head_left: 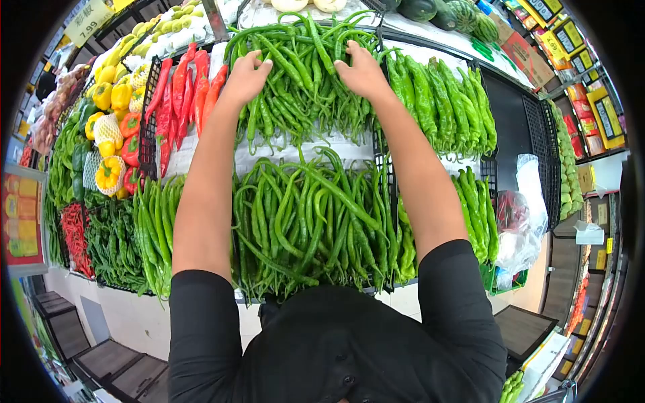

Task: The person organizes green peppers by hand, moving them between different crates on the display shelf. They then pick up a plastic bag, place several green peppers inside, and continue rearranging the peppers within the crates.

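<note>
A heap of long green chili peppers [309, 87] lies in the far middle crate, with its stems toward the back. My left hand [247, 79] rests at the heap's left side, thumb and index finger apart. At the right side my right hand [363, 72] touches the peppers, its thumb also held away from the fingers. The other fingers of both hands are partly hidden, and I see no pepper lifted in either. Closer to me, between my forearms, is a second heap of long green peppers [309, 218], some lying crosswise on top.
Long red peppers [181, 101] lie to the left, beyond them yellow bell peppers [121, 96]. Wrinkled green peppers [443, 107] fill the right crate, beside a black crate [510, 114]. A clear plastic bag [521, 245] sits at the right front. Watermelons [484, 28] are at the back.
</note>
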